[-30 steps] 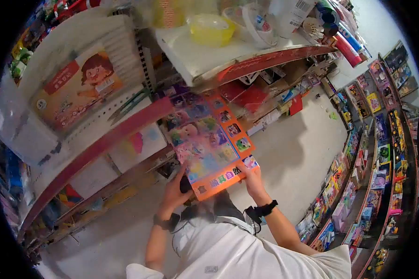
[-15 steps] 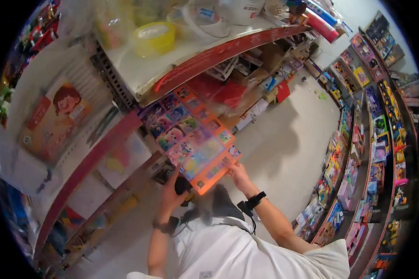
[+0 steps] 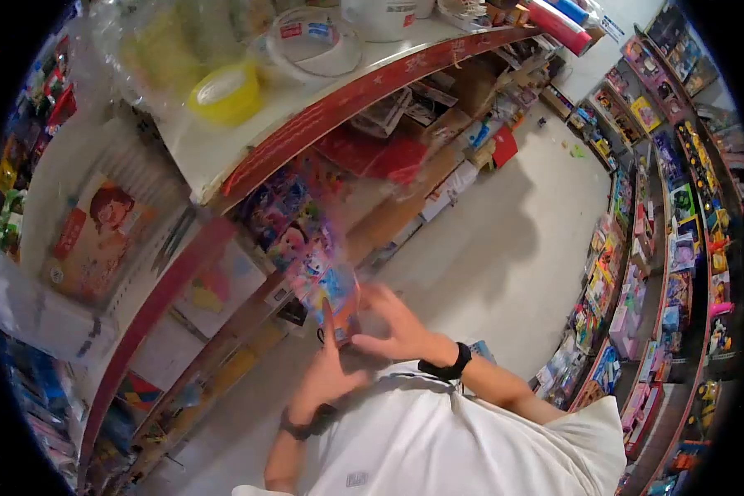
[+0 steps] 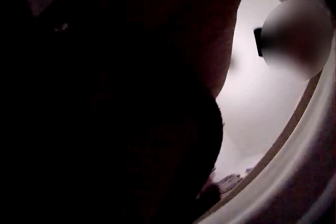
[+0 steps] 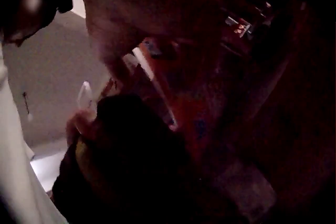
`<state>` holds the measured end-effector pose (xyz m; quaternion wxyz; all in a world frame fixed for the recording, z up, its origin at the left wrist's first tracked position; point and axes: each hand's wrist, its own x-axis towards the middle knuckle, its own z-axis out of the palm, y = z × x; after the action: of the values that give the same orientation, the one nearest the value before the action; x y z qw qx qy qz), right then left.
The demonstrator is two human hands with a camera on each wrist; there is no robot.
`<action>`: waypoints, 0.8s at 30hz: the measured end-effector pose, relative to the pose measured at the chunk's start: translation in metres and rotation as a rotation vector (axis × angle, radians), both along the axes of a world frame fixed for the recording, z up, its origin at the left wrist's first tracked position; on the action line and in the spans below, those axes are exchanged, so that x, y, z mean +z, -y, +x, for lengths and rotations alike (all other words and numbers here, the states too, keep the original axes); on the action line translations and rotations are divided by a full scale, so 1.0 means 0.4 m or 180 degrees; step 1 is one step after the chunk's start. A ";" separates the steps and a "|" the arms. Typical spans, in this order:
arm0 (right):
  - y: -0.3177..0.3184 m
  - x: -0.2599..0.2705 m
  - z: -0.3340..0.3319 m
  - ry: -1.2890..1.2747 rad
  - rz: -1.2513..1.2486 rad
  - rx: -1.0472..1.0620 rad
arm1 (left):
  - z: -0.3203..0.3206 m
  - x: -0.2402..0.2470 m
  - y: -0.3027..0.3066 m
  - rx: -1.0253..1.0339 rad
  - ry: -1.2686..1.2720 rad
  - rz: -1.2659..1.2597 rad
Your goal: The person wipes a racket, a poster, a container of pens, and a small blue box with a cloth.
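Note:
In the head view, a colourful picture packet (image 3: 310,256) slants up beneath the shelf, its lower end blurred. My left hand (image 3: 326,376) grips that lower end, fingers pointing up along it. From the right, my right hand (image 3: 401,326) holds the lower right edge, thumb below and fingers above, with a gap between them. The left wrist view is mostly dark and its hand's fingers cannot be made out. In the dim right wrist view, the orange face of the packet (image 5: 191,108) shows below my right hand (image 5: 126,29).
Above the packet, a red-edged shelf (image 3: 306,124) carries a yellow tub (image 3: 227,95) and white containers. A curved lower shelf edge (image 3: 157,298) lies at the left. Shelves of packaged goods (image 3: 636,289) line the right, across the pale floor (image 3: 488,240).
The packet's orange right-hand strip has gone from the head view, and its visible face looks narrower. My right hand has moved inward and down, nearer my left. The shelves have shifted left in view.

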<state>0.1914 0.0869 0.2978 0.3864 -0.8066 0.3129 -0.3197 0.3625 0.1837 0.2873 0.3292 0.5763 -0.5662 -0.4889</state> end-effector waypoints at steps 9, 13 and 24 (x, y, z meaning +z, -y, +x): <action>0.202 -0.063 -0.046 0.0242 0.2608 0.0417 | -0.074 0.024 -0.028 -0.0008 -0.0335 -0.0056; 0.330 -0.126 -0.052 -0.0170 0.2178 0.0434 | -0.151 0.098 -0.026 0.0418 0.0190 0.0072; 0.603 -0.269 0.049 -0.1643 -0.0749 0.0888 | -0.273 0.113 0.011 0.1754 0.0589 -0.0648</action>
<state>0.2108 -0.1542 0.1902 0.2384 -0.9354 0.2478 -0.0824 0.2534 0.1791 0.3325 0.4525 0.7142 -0.4621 -0.2674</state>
